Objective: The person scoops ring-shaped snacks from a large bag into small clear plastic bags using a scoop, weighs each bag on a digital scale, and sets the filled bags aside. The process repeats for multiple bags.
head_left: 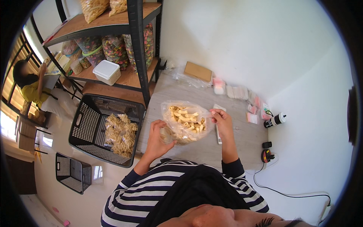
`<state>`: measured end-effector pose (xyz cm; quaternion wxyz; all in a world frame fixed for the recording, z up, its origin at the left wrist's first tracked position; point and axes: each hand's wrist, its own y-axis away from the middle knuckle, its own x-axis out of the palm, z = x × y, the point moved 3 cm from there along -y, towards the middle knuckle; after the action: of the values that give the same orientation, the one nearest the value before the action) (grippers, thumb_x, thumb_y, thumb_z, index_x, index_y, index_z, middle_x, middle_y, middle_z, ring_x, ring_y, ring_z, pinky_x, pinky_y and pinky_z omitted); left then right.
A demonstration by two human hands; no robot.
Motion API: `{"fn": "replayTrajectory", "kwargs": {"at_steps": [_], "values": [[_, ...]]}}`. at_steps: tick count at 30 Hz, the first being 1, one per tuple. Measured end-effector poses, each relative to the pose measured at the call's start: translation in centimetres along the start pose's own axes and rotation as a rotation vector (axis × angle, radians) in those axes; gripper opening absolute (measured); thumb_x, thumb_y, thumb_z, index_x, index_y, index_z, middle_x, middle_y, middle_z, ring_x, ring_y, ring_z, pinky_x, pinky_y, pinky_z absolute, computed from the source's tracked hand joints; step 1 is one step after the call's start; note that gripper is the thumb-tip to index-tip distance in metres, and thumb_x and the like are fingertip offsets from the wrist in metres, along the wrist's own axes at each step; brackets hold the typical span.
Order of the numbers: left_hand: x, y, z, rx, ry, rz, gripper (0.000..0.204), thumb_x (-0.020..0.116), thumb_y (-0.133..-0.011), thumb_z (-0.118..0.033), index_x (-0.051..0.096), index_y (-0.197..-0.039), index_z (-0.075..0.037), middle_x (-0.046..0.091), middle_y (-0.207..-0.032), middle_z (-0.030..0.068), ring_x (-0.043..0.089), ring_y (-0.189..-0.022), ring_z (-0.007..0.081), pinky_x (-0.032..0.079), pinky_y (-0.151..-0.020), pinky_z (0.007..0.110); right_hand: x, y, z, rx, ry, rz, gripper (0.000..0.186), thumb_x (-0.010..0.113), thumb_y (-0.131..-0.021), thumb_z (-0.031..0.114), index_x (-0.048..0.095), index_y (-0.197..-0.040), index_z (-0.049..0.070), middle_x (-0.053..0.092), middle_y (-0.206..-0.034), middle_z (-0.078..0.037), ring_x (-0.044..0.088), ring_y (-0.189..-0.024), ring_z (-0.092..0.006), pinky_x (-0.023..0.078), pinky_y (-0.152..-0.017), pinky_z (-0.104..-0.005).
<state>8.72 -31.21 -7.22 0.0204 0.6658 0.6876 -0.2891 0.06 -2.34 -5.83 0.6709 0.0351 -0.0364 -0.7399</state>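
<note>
A clear plastic bag [166, 109] stands open on the table in front of me, filled with short, pale yellow tube-shaped snacks [187, 119]. My left hand [157, 140] curls around a small clear round cup [166, 135] at the bag's near left side. At the bag's right rim my right hand [222, 120] pinches a translucent spoon handle [206, 114], whose far end lies among the snacks and cannot be made out. Partly hidden behind the right hand is a flat white object [219, 138] on the table.
Left of the table, a black basket [85, 128] holds bagged twisted snacks [121, 134]; a smaller basket [72, 174] sits on the floor. Shelves [141, 49] carry bags and a white-lidded tub [107, 70]. Small packets [237, 92], a bottle [275, 120] and a cable [280, 193] are right. Another person [30, 83] sits far left.
</note>
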Motion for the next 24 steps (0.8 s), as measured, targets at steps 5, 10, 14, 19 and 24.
{"fn": "replayTrajectory", "kwargs": {"at_steps": [5, 10, 14, 19, 24], "values": [[-1.8, -0.7, -0.8, -0.039, 0.045, -0.003, 0.075, 0.086, -0.063, -0.013, 0.047, -0.127, -0.002, 0.048, -0.119, 0.0152, 0.052, -0.111, 0.0295, 0.042, -0.1, 0.039, -0.5, -0.1, 2.5, -0.023, -0.012, -0.013, 0.018, 0.066, -0.095, 0.014, 0.07, -0.107, 0.001, 0.067, -0.082, -0.001, 0.053, -0.069, -0.0067, 0.044, -0.066, -0.0204], [-1.9, -1.1, -1.4, -0.052, 0.043, 0.0, 0.073, 0.086, -0.065, -0.016, 0.048, -0.126, -0.001, 0.05, -0.119, 0.0169, 0.053, -0.111, 0.0316, 0.043, -0.099, 0.04, 1.9, 1.5, 7.2, -0.144, 0.079, 0.064, 0.017, 0.064, -0.096, 0.011, 0.069, -0.107, 0.0, 0.068, -0.084, -0.002, 0.055, -0.072, -0.0063, 0.045, -0.066, -0.0217], [-1.4, -1.2, -1.5, -0.06, 0.038, 0.012, 0.073, 0.086, -0.067, -0.019, 0.048, -0.126, -0.001, 0.05, -0.121, 0.018, 0.052, -0.114, 0.0334, 0.042, -0.1, 0.042, 5.6, 4.2, 9.3, -0.386, 0.306, 0.171, 0.014, 0.066, -0.093, 0.007, 0.071, -0.105, 0.001, 0.07, -0.086, -0.006, 0.06, -0.072, -0.0148, 0.047, -0.069, -0.0274], [-1.2, -1.0, -1.3, -0.063, 0.028, -0.017, 0.075, 0.086, -0.066, -0.02, 0.046, -0.128, -0.001, 0.049, -0.122, 0.0186, 0.051, -0.115, 0.0348, 0.041, -0.1, 0.043, 8.9, 8.4, 13.0, -1.014, 0.673, 0.403, 0.016, 0.066, -0.085, 0.0, 0.072, -0.1, 0.003, 0.068, -0.088, -0.011, 0.061, -0.076, -0.0289, 0.048, -0.07, -0.0366], [-0.9, -0.6, -0.5, -0.022, 0.035, -0.059, 0.077, 0.087, -0.065, -0.019, 0.045, -0.127, -0.002, 0.047, -0.124, 0.0194, 0.049, -0.114, 0.0368, 0.041, -0.101, 0.043, 6.8, 6.7, 12.7, -0.98, 0.728, 0.12, 0.019, 0.065, -0.081, -0.004, 0.071, -0.098, 0.003, 0.066, -0.087, -0.011, 0.06, -0.079, -0.0295, 0.048, -0.072, -0.0384]]}}
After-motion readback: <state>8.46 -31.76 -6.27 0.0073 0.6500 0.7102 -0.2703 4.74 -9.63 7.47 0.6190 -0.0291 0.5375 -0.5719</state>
